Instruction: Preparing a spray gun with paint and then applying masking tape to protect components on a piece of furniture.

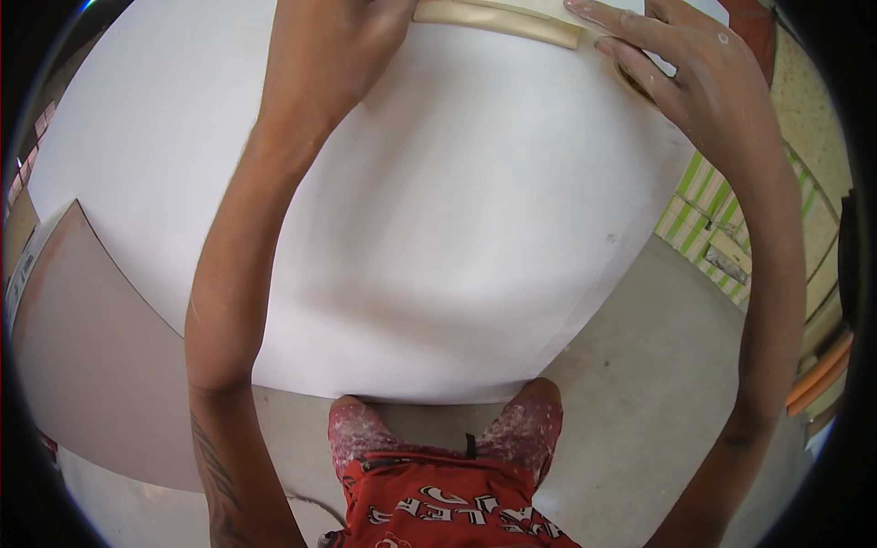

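Note:
A wide white board fills the middle, with a length of beige tape spanning my two hands near its upper part. My left hand is closed at the tape's left end, its fingertips cut off by the upper edge. On the other side my right hand is closed around what looks like the tape roll, whose brown inner ring shows under the palm. The right forefinger and thumb reach toward the tape's right end. White dust marks the right fingers.
A grey-brown panel with a curved edge stands at the left. Grey floor shows below and right of the board. Along the right are a green-and-white striped surface and orange pipes. My dusty knees are close to the board's near edge.

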A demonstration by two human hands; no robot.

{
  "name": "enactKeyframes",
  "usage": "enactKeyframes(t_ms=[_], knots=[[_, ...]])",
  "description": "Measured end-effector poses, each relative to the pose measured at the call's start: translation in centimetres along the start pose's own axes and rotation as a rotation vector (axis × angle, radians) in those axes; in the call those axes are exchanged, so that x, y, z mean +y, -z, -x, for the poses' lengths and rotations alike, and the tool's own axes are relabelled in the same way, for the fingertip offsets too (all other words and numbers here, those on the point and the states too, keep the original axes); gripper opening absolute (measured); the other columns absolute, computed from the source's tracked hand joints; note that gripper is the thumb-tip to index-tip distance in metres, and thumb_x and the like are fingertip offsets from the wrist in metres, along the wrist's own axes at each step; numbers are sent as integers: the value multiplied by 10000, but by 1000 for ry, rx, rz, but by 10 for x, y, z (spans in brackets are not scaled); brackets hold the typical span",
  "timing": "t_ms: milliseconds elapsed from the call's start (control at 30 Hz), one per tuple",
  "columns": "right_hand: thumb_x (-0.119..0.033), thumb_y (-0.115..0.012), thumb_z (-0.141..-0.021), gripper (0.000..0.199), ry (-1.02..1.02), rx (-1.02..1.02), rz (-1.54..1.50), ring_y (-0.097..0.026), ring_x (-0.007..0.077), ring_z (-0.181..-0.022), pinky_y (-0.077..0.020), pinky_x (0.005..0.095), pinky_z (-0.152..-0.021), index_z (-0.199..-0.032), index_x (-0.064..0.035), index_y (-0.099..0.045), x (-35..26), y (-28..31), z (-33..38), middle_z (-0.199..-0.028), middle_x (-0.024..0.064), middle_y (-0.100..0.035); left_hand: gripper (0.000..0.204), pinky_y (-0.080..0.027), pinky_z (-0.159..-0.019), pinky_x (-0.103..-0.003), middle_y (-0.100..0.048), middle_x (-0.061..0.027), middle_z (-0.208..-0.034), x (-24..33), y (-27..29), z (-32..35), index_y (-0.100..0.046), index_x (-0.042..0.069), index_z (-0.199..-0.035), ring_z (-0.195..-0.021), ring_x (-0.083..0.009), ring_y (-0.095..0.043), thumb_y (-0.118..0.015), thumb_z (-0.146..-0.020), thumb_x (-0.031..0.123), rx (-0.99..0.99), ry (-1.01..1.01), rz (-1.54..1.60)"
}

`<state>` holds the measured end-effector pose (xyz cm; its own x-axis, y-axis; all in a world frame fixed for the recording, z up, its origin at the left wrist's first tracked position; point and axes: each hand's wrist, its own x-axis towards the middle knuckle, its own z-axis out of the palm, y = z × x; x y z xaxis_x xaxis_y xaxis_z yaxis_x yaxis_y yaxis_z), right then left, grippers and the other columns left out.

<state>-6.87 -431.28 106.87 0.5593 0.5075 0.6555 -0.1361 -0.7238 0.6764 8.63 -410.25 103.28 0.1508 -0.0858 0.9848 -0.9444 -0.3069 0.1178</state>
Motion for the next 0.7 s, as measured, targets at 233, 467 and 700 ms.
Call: enactKeyframes(t_ms=[233,467,700], knots=[[-251,-715,-929,255,-48,-65,105,-625,199,-659,-504,350,-608,-1169,-201,-785,0,-5,-7,-728,55,-638,192,-445,-559,-314,-653,-106,-656,27,5,-2,-685,-17,-829,-568,-156,-541,-695,-951,131,-75,181,-127],[-282,-681,-969,232,-44,-81,144,-628,196,-634,-504,341,-605,-1151,-184,-788,-15,8,-11,-727,55,-649,234,-425,-551,-355,-641,-138,-631,37,7,-15,-683,-38,-824,-536,-196,-527,-660,-962,150,-176,191,-281],[-275,-674,-974,233,-14,-85,262,-634,197,-626,-494,334,-584,-1149,-174,-788,-25,6,-8,-727,57,-653,245,-444,-580,-368,-657,-147,-656,41,-3,4,-683,-36,-857,-555,-213,-550,-625,-998,156,-61,38,-357]])
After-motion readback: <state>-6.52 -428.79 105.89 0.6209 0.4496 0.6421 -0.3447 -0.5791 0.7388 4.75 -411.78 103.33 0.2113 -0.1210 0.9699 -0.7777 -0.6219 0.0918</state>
